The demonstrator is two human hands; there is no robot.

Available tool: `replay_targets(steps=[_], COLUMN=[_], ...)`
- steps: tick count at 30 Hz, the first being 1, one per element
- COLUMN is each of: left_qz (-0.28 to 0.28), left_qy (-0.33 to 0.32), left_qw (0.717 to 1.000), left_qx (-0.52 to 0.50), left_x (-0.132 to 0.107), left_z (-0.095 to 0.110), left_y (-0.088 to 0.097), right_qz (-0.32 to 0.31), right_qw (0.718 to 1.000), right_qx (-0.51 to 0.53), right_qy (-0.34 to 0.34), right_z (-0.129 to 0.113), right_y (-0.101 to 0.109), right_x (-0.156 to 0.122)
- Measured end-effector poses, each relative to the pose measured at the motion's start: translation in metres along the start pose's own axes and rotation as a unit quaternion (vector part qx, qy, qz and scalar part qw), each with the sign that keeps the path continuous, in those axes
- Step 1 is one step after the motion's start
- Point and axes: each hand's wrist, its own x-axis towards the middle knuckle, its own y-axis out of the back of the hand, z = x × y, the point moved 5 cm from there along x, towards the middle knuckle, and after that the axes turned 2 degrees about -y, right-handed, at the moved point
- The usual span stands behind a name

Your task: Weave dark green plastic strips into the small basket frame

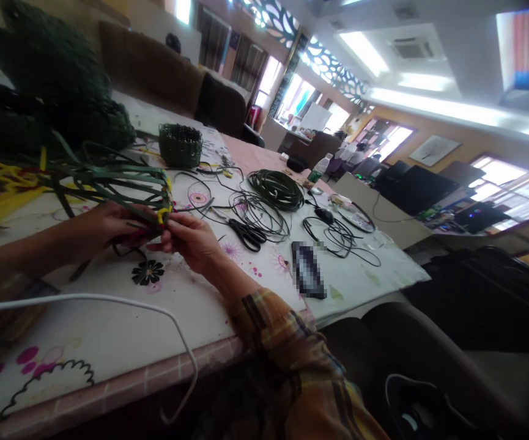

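A partly woven piece of green strips (122,186) with a yellow and dark red edge lies on its side at the left of the table. My left hand (120,225) is closed around the strips at its near end. Against the yellow strip (162,214) at the woven edge, my right hand (189,237) pinches with thumb and fingers. Long loose green ends fan out to the left, beside a tangle of yellow strips (11,195). Below my hands a black flower shape (147,272) lies on the tablecloth. Some fingertips are hidden behind the weave.
Black scissors (246,234), a coil of green strip (276,189) and loose thin loops lie to the right. A small woven basket (180,145) stands behind. A phone (309,269) rests near the right side. A white cable (108,297) crosses the foreground. A bottle (319,168) stands farther back.
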Motion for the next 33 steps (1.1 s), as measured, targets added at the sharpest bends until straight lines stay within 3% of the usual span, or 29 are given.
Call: replay_targets(steps=[4, 6, 10, 17, 25, 33], left_qz=[-0.127, -0.156, -0.103, 0.008, 0.013, 0.001], left_qy=[-0.022, -0.041, -0.047, -0.066, -0.035, -0.008], left_qw=[0.989, 0.985, 0.992, 0.995, 0.999, 1.0], left_qx=[-0.07, -0.061, -0.051, -0.077, 0.032, 0.002], left_x=[0.003, 0.005, 0.004, -0.009, -0.015, -0.014], left_z=[-0.005, -0.008, -0.004, 0.018, 0.034, 0.026], left_y=[-0.003, -0.005, -0.012, -0.017, -0.017, -0.02], right_qz=[0.02, 0.041, 0.076, 0.066, 0.096, 0.131], right_qw=[0.999, 0.997, 0.994, 0.992, 0.979, 0.935], right_qx=[-0.014, -0.026, -0.021, -0.026, -0.129, -0.294], right_qy=[0.043, 0.058, 0.077, 0.107, 0.122, 0.146], right_z=[-0.006, -0.008, -0.008, -0.008, -0.017, -0.027], right_y=[-0.006, -0.008, -0.008, -0.008, -0.006, -0.003], right_x=[-0.003, -0.004, -0.005, -0.005, -0.007, -0.012])
